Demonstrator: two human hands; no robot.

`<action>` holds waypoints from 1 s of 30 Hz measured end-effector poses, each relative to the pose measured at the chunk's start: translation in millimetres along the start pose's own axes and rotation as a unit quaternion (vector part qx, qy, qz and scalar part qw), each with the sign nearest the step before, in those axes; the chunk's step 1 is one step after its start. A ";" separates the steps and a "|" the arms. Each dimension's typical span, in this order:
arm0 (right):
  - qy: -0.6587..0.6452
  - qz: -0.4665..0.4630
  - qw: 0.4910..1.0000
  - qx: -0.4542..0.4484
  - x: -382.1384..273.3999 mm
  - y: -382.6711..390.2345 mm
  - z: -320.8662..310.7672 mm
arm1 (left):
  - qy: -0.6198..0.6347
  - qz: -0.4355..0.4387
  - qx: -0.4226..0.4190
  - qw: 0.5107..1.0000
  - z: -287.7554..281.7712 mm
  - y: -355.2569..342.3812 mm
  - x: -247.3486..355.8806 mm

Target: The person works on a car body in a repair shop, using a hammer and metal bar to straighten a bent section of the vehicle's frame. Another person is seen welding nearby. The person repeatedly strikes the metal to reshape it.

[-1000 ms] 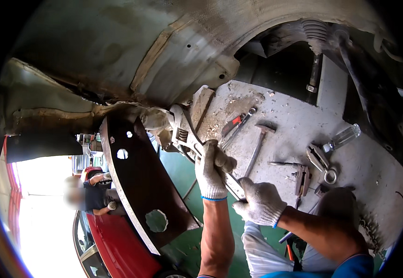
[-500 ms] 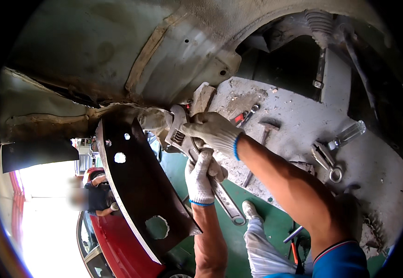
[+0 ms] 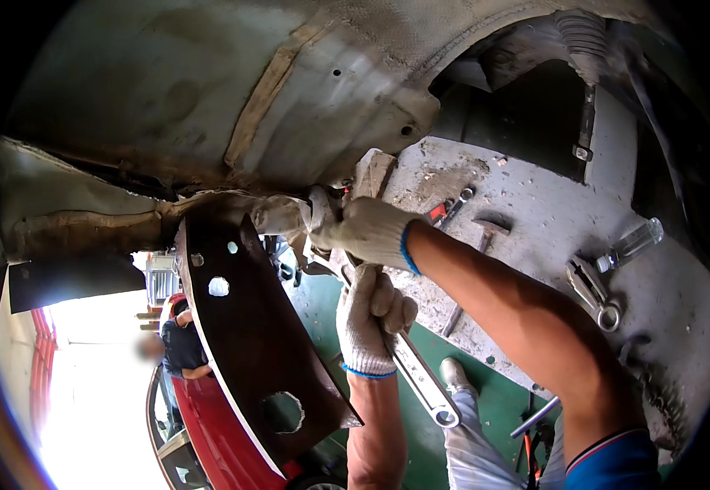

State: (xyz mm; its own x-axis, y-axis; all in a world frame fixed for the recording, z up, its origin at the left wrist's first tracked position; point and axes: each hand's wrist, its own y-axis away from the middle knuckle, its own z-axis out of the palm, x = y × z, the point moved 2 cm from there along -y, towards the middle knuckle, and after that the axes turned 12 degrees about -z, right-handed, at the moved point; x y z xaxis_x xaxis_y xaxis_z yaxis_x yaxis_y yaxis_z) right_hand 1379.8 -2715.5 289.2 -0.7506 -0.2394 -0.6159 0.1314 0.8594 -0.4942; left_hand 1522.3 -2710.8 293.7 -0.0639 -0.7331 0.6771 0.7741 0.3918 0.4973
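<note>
My left hand (image 3: 366, 327) is wrapped round the handle of the wrench (image 3: 422, 380), whose ring end sticks out below. My right hand (image 3: 375, 233) covers most of its head, so I can't tell how closed those fingers are, nor whether the wrench meets the car body (image 3: 290, 114) above.

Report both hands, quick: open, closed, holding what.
Left hand: closed, holding the handle of the adjustable wrench.
Right hand: at the wrench's head; whether its grip is closed cannot be told.
</note>
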 end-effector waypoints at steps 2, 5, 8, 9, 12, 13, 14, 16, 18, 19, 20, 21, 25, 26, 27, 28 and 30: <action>0.003 -0.080 0.997 0.010 0.8 -4.9 32.8 | 0.009 -0.007 0.015 1.000 -10.5 2.9 3.6; 0.122 -0.085 0.989 0.025 -2.1 -2.7 16.6 | 0.073 -0.021 -0.045 0.996 7.4 11.0 4.6; 0.193 -0.113 0.975 -0.007 -5.3 -11.2 52.0 | 0.095 -0.035 -0.025 0.995 -15.8 57.5 -37.9; 0.208 -0.101 0.973 0.012 -2.9 -4.5 33.5 | 0.020 0.001 -0.081 0.996 -2.5 70.1 -58.1; 0.166 -0.074 0.982 0.056 -11.0 -1.0 20.9 | 0.176 -0.019 -0.216 0.960 9.9 77.7 -65.7; 0.148 -0.060 0.985 0.069 -16.0 -0.6 11.5 | 0.203 -0.016 -0.228 0.952 24.6 80.9 -57.9; 0.278 -0.085 0.957 -0.004 -20.2 -0.5 1.7 | 0.225 -0.015 -0.194 0.955 34.1 79.9 -57.1; -0.080 -0.010 0.994 0.080 -0.4 -6.0 11.7 | 0.228 -0.013 -0.208 0.951 38.6 71.2 -63.1; -0.270 0.127 0.953 0.046 -6.4 -5.6 13.9 | 0.209 0.011 -0.164 0.964 22.4 72.5 -64.7; -0.237 0.187 0.953 0.002 -20.7 -6.4 8.9 | 0.235 0.007 -0.171 0.957 17.4 80.3 -58.4; -0.245 0.124 0.958 0.078 -20.2 -4.1 15.7 | 0.240 -0.016 -0.215 0.947 16.1 80.0 -52.4; -0.280 0.119 0.947 0.105 -16.2 3.8 22.2 | 0.244 -0.039 -0.258 0.934 15.0 78.9 -48.0; -0.629 0.244 0.734 0.080 -49.8 3.3 17.3 | 0.226 -0.008 -0.201 0.953 13.6 84.3 -46.7; -0.608 0.188 0.769 0.050 -36.1 3.4 32.2 | 0.193 0.005 -0.161 0.968 20.1 81.3 -53.1; -0.544 0.146 0.826 0.032 -25.0 13.2 7.6 | 0.178 -0.009 -0.151 0.972 37.1 70.2 -64.8; -0.491 0.094 0.866 0.002 -23.5 13.8 -0.2 | 0.173 0.002 -0.143 0.975 40.1 64.7 -73.7; -0.592 0.154 0.790 0.042 -27.7 16.7 -4.0 | 0.159 0.015 -0.120 0.980 40.1 59.1 -79.8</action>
State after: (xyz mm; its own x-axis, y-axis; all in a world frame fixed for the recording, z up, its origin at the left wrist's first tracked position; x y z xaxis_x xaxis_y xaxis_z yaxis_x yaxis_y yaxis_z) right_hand 1400.2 -2692.7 300.4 0.4501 -0.3230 -0.8325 0.2698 0.9379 -0.2180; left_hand 1547.9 -2606.8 290.9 0.1298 -0.8744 0.4675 0.9013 0.3005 0.3119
